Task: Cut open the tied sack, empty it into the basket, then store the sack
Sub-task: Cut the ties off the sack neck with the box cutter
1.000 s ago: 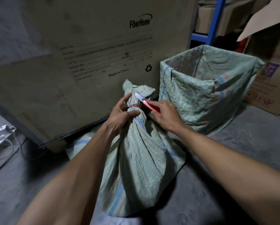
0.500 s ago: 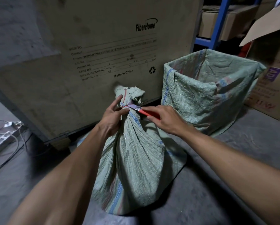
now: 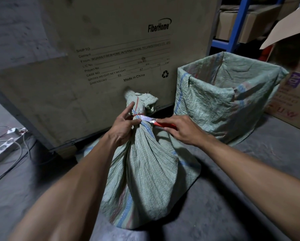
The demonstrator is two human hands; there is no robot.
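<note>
A full green woven sack (image 3: 145, 171) stands on the floor, its neck bound with a red string (image 3: 137, 112). My left hand (image 3: 123, 126) grips the neck just below the tie, index finger stretched up along it. My right hand (image 3: 180, 129) holds a red-handled knife (image 3: 152, 121), whose silver blade lies flat against the string at the neck. To the right stands the basket (image 3: 206, 105), a square bin lined with the same green woven cloth and open at the top. What it holds is hidden.
A big FiberHome cardboard crate (image 3: 102, 58) rises right behind the sack. Cardboard boxes (image 3: 292, 101) and a blue shelf frame (image 3: 236, 28) stand at the right. A white power strip with cables (image 3: 4, 146) lies on the concrete floor at the left.
The knife blade has dropped from above the sack's neck down onto the red string. My left hand has shifted on the neck, its index finger now stretched upward.
</note>
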